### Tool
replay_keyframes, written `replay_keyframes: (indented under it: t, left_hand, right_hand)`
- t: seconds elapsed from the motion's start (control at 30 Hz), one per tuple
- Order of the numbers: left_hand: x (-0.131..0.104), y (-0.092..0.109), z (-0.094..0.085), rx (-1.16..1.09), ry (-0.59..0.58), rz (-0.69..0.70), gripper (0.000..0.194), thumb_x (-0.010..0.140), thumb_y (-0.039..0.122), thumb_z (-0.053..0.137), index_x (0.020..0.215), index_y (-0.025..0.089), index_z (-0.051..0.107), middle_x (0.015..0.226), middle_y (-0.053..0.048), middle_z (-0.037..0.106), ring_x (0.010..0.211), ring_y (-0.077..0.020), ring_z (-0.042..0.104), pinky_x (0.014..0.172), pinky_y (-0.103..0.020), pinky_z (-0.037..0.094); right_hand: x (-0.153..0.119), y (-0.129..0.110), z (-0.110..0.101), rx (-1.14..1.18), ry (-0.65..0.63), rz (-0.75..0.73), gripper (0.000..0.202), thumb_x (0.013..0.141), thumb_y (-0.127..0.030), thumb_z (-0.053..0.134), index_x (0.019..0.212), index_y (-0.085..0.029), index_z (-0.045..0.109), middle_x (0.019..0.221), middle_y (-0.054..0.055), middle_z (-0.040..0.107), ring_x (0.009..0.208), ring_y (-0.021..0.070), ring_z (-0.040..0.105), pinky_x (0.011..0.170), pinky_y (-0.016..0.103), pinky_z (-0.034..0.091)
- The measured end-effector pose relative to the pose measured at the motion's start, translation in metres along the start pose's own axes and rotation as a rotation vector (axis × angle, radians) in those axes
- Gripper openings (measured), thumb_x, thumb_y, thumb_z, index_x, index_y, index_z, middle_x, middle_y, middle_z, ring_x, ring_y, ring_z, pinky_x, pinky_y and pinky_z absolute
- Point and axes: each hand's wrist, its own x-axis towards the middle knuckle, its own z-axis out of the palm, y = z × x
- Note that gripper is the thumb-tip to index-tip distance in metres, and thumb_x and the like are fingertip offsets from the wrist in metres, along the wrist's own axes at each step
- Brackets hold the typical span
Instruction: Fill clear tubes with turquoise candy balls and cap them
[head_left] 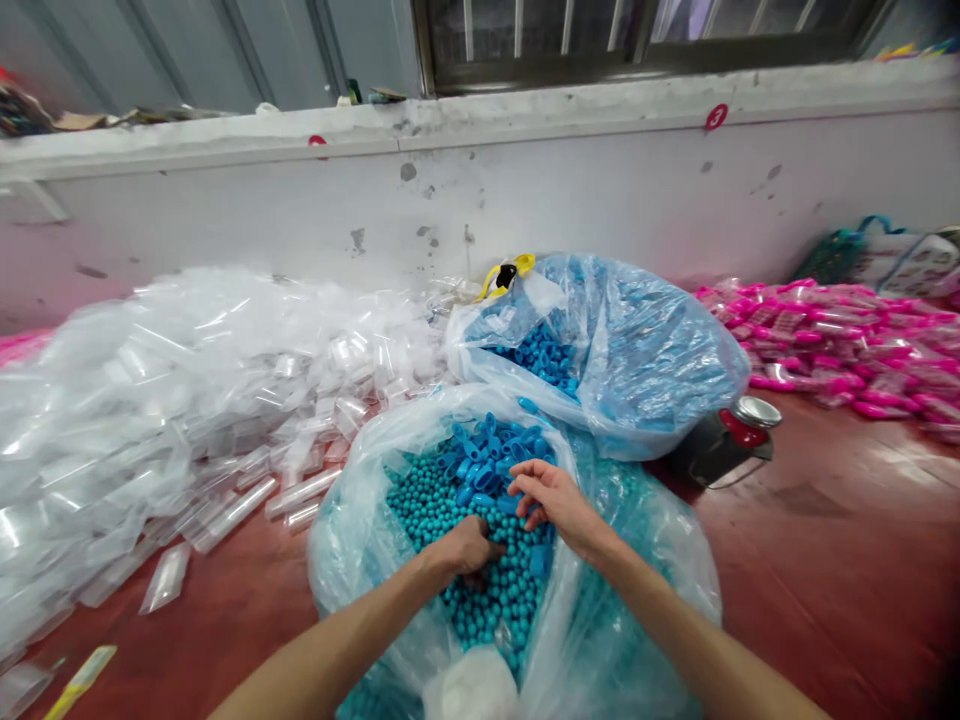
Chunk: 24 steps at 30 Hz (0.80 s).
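A large clear plastic bag [337, 530] stands open in front of me, filled with small teal balls [424, 500]. On top of the balls, toward the far side, lies a heap of blue plastic pieces [480, 455] with loop-like openings. My left hand [469, 548] reaches down into the balls; its fingers curl and are partly buried, so what they hold is hidden. Just above the right edge of the blue heap is my right hand [547, 495], its fingers bent and apart, with nothing visible in them.
Behind stands another bag [660, 350] of blue pieces. Clear plastic tubes [187, 400] are piled at the left, pink packaged items [847, 345] at the right. A dark container with a silver lid [756, 412] is on the red floor [832, 540]. A white wall [600, 190] runs behind.
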Motion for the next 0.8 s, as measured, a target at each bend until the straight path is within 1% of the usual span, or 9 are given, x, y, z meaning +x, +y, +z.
replay_keyframes:
  t: [0.1,0.17,0.27,0.33,0.37,0.43,0.53,0.67,0.8]
  left_hand:
    - [0.005,0.0,0.011,-0.221,0.039,0.091,0.017,0.059,0.029,0.061,0.06,0.018,0.048,0.045,0.007,0.043,0.041,-0.008,0.039,0.043,-0.02,0.032]
    - [-0.001,-0.002,0.01,-0.342,0.038,0.14,0.023,0.058,0.035,0.063,0.068,0.018,0.051,0.055,0.006,0.049,0.05,-0.0084,0.044,0.05,-0.021,0.036]
    - [-0.019,-0.007,0.002,-0.508,0.032,0.206,0.029,0.057,0.037,0.067,0.072,0.017,0.053,0.061,0.005,0.052,0.056,-0.0081,0.047,0.058,-0.021,0.038]
    - [-0.031,-0.009,-0.004,-0.618,0.029,0.23,0.028,0.058,0.035,0.07,0.072,0.015,0.055,0.061,0.004,0.053,0.057,-0.008,0.047,0.059,-0.022,0.037]
    - [-0.036,-0.01,-0.006,-0.656,0.031,0.236,0.027,0.058,0.034,0.07,0.072,0.015,0.056,0.062,0.003,0.054,0.057,-0.0082,0.048,0.059,-0.022,0.037]
    - [-0.043,-0.012,-0.01,-0.68,0.059,0.247,0.027,0.059,0.032,0.071,0.074,0.014,0.058,0.064,0.002,0.056,0.059,-0.0084,0.049,0.06,-0.022,0.036]
    - [-0.048,-0.015,-0.013,-0.677,0.084,0.274,0.026,0.06,0.031,0.07,0.075,0.013,0.058,0.066,0.002,0.056,0.058,-0.0077,0.049,0.059,-0.021,0.037]
    - [-0.051,-0.02,-0.016,-0.69,0.065,0.285,0.027,0.065,0.033,0.066,0.079,0.014,0.053,0.07,0.001,0.056,0.061,-0.0086,0.052,0.058,-0.022,0.04]
    - [-0.05,-0.024,-0.017,-0.589,0.083,0.153,0.034,0.064,0.041,0.063,0.079,0.017,0.045,0.065,0.002,0.055,0.056,-0.0111,0.055,0.045,-0.02,0.038]
  right_hand:
    - [0.0,0.009,-0.002,-0.05,0.01,-0.028,0.021,0.071,-0.031,0.05,0.087,-0.017,0.048,0.07,-0.004,0.054,0.046,0.007,0.051,0.035,0.017,0.041]
    - [-0.001,0.015,-0.006,-0.194,0.021,-0.05,0.018,0.074,-0.029,0.045,0.088,-0.018,0.048,0.07,-0.003,0.054,0.046,0.0079,0.051,0.036,0.019,0.041]
    - [-0.002,0.019,-0.01,-0.652,-0.012,-0.216,0.013,0.079,-0.02,0.042,0.088,-0.019,0.052,0.075,0.0,0.059,0.061,0.0119,0.057,0.054,0.024,0.046]
    - [-0.003,0.017,-0.008,-0.981,-0.054,-0.351,0.015,0.081,-0.017,0.043,0.089,-0.019,0.055,0.084,0.002,0.061,0.08,0.0151,0.058,0.07,0.027,0.044]
    - [-0.002,0.014,-0.004,-1.122,-0.057,-0.389,0.016,0.082,-0.017,0.043,0.092,-0.019,0.055,0.088,0.003,0.061,0.085,0.0159,0.057,0.073,0.027,0.042]
    - [-0.001,0.009,0.007,-1.361,-0.051,-0.407,0.016,0.084,-0.019,0.044,0.095,-0.02,0.055,0.091,0.004,0.059,0.083,0.0166,0.057,0.068,0.026,0.042]
    - [0.001,0.01,0.025,-1.629,-0.097,-0.462,0.014,0.084,-0.018,0.043,0.088,-0.021,0.056,0.093,0.006,0.057,0.077,0.0184,0.055,0.057,0.025,0.039]
    - [-0.004,0.021,0.033,-1.765,-0.209,-0.542,0.018,0.083,-0.012,0.042,0.081,-0.021,0.057,0.095,0.007,0.058,0.081,0.0205,0.055,0.054,0.026,0.037]
    - [-0.01,0.016,0.024,-1.758,-0.13,-0.406,0.018,0.084,-0.012,0.038,0.087,-0.019,0.054,0.087,0.006,0.061,0.072,0.0184,0.059,0.053,0.026,0.036]
